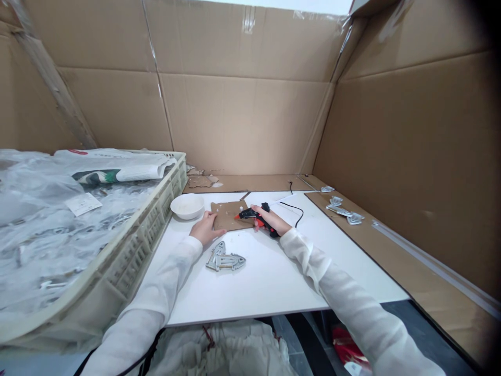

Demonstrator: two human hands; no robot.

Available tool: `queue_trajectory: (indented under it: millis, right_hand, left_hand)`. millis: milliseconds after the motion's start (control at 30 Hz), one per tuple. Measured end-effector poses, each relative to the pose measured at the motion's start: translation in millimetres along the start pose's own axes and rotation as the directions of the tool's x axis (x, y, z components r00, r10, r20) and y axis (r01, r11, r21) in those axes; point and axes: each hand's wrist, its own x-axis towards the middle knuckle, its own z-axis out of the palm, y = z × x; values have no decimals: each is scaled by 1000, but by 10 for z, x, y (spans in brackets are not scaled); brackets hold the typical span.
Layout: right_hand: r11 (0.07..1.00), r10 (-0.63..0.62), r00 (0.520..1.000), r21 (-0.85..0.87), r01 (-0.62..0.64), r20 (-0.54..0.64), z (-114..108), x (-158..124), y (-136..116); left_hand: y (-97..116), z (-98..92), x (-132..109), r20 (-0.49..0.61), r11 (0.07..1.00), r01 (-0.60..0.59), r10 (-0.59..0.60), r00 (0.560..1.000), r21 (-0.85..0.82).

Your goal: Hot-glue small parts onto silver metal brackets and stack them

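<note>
From the head camera, a person's right hand (pixel 274 219) curls its fingers closed around a black-and-orange glue gun (pixel 248 213), tip above a brown cardboard piece (pixel 224 215); left of it, the left hand (pixel 205 230) touches the cardboard's edge, thumb and fingers spread apart; a white bowl (pixel 188 207) sits just beyond those fingers; grey metal pieces (pixel 227 261) lie nearer the wearer.
</note>
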Motion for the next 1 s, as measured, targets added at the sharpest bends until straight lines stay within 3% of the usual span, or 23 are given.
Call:
queue_trajectory:
  millis: [1000]
  right_hand:
    - [997, -21, 999, -76, 18, -40, 11, 25, 40]
  left_hand:
    - [41, -20, -23, 13, 1000, 4, -4, 1000, 26]
